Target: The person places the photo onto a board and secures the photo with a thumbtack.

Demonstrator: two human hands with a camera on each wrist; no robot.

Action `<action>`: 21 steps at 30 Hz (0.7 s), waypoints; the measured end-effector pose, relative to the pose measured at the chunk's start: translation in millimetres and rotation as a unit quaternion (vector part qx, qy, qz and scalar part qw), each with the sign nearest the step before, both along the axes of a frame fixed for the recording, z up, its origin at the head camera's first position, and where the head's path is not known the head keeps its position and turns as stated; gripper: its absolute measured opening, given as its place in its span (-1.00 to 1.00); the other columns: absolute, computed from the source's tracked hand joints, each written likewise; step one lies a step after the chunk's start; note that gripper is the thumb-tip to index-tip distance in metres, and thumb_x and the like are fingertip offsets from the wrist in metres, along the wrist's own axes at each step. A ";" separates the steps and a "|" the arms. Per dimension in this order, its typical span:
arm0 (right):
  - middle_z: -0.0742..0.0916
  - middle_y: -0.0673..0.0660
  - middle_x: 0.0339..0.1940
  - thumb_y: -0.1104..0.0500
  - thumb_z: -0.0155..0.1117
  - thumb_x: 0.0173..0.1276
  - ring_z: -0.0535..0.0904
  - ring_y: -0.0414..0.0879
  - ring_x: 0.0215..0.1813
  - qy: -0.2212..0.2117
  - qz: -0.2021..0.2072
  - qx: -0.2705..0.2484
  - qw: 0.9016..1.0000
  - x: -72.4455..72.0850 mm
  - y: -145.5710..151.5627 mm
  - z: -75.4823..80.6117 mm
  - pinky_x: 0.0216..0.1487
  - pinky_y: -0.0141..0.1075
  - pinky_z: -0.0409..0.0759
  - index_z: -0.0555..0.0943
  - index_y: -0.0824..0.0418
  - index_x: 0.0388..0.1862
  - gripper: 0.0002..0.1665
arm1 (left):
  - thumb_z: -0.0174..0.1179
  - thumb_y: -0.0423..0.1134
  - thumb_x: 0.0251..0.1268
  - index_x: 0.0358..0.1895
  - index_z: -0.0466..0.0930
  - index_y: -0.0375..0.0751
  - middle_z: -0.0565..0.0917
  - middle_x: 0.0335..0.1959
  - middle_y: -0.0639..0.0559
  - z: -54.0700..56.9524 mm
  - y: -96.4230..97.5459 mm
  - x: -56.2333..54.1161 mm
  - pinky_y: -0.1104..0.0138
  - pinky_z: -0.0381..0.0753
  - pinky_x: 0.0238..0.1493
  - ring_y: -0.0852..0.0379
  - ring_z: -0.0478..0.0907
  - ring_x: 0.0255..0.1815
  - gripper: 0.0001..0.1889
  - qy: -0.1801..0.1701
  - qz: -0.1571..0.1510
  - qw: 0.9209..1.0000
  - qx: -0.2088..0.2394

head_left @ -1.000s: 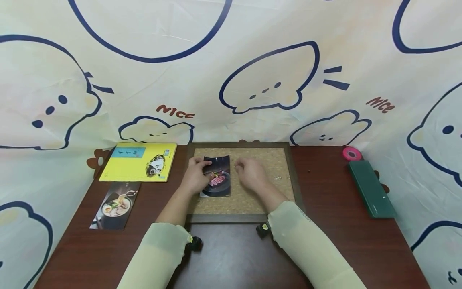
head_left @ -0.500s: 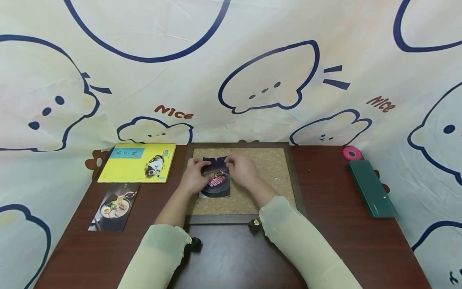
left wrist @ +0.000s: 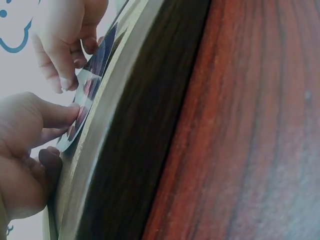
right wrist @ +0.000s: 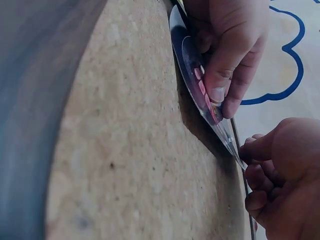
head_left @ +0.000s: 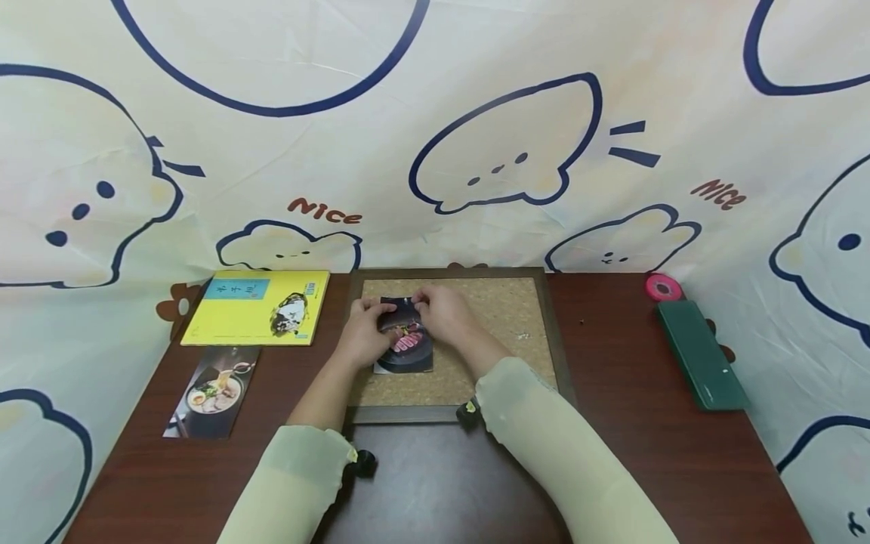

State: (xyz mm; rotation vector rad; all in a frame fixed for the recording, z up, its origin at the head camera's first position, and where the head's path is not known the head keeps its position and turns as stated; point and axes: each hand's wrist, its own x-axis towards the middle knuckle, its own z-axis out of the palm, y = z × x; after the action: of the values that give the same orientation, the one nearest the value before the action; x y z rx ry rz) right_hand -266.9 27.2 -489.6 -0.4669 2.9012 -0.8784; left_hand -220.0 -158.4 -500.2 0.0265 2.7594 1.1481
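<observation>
A dark photo of sliced meat on a dark plate lies over the cork board, bowed and partly raised from it in the right wrist view. My left hand holds its left side, thumb on the printed face and fingers at the edge. At the top right corner, my right hand has its thumb and curled fingers on the photo's tip, seen closely in the right wrist view. Whether something small sits between those fingertips is hidden. Small clear bits lie on the cork to the right.
On the left of the brown table are a yellow book and a second photo showing a noodle bowl. A green case and a pink tape roll lie at the right. A patterned cloth rises behind.
My right hand has moved left across the board to the photo's top right corner. The left hand has stayed on the photo's left side.
</observation>
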 end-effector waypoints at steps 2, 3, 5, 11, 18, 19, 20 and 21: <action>0.77 0.01 -0.06 0.16 0.20 0.57 0.69 -0.06 -0.01 -0.009 0.001 -0.003 1.000 -1.8 -2.1 -0.7 0.06 -0.12 0.63 0.71 0.03 -0.02 -0.83 | 0.35 -0.17 0.37 0.43 0.49 -0.22 0.19 0.46 -0.29 -0.3 -0.4 -0.1 -0.11 0.39 0.37 -0.33 0.35 0.38 -0.41 0.000 -0.002 1.000 -0.001; 0.77 0.01 -0.07 0.16 0.20 0.57 0.69 -0.06 0.00 -0.014 0.001 -0.005 1.000 -2.7 -2.9 -1.1 0.07 -0.12 0.63 0.71 0.03 -0.03 -0.84 | 0.36 -0.17 0.36 0.43 0.49 -0.22 0.19 0.46 -0.30 -0.3 -0.6 -0.1 -0.12 0.38 0.38 -0.34 0.35 0.38 -0.40 -0.001 -0.003 1.000 0.000; 0.77 0.00 -0.07 0.17 0.21 0.56 0.69 -0.05 0.00 -0.020 0.001 -0.008 1.000 -4.4 -4.3 -2.2 0.07 -0.11 0.63 0.72 0.04 -0.05 -0.84 | 0.36 -0.17 0.36 0.44 0.49 -0.21 0.18 0.47 -0.30 -0.5 -1.1 -0.1 -0.12 0.37 0.39 -0.34 0.34 0.40 -0.40 -0.001 -0.003 1.000 -0.002; 0.77 0.01 -0.10 0.20 0.21 0.56 0.69 -0.06 -0.02 -0.027 0.007 -0.019 0.999 -11.9 -6.7 -6.1 0.08 -0.11 0.63 0.73 0.07 -0.06 -0.84 | 0.37 -0.18 0.32 0.44 0.49 -0.21 0.18 0.48 -0.29 -0.9 -1.7 -1.3 -0.11 0.35 0.41 -0.33 0.33 0.42 -0.38 0.000 -0.003 1.000 -0.004; 0.79 0.03 -0.09 0.22 0.18 0.57 0.69 -0.04 -0.01 -0.032 0.033 -0.001 0.999 -21.1 -8.5 -4.4 0.11 -0.09 0.61 0.75 0.08 -0.04 -0.79 | 0.39 -0.19 0.31 0.43 0.49 -0.24 0.20 0.46 -0.31 0.0 -2.3 -1.8 -0.11 0.34 0.42 -0.35 0.33 0.41 -0.37 0.003 -0.006 1.000 -0.006; 0.79 0.03 -0.08 0.21 0.18 0.57 0.69 -0.04 -0.01 -0.030 0.037 0.006 0.999 -22.4 -8.8 -4.0 0.11 -0.09 0.61 0.76 0.07 -0.04 -0.78 | 0.39 -0.20 0.30 0.43 0.49 -0.24 0.20 0.46 -0.31 -0.1 -2.4 -1.8 -0.11 0.34 0.41 -0.35 0.33 0.41 -0.37 0.003 -0.006 1.000 -0.006; 0.80 0.03 -0.09 0.21 0.17 0.57 0.69 -0.04 -0.01 -0.028 0.042 0.013 0.999 -24.0 -9.3 -3.8 0.10 -0.09 0.60 0.76 0.06 -0.04 -0.78 | 0.39 -0.20 0.30 0.43 0.50 -0.24 0.20 0.46 -0.31 -0.4 -2.6 -1.8 -0.12 0.34 0.41 -0.34 0.33 0.41 -0.37 0.004 -0.006 1.000 -0.007; 0.80 0.02 -0.09 0.20 0.17 0.57 0.69 -0.04 -0.01 -0.026 0.046 0.019 0.998 -25.4 -9.7 -3.5 0.10 -0.10 0.60 0.76 0.05 -0.04 -0.78 | 0.39 -0.20 0.30 0.43 0.50 -0.24 0.21 0.46 -0.31 -0.8 -2.8 -1.7 -0.11 0.34 0.41 -0.34 0.33 0.40 -0.37 0.004 -0.005 1.000 -0.007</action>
State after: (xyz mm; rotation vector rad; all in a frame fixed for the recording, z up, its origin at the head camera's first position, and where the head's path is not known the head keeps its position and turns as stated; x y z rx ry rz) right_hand -292.3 17.5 -493.1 -0.5607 2.8187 -0.8082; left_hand -221.7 -161.3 -501.1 0.0440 2.7710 1.1289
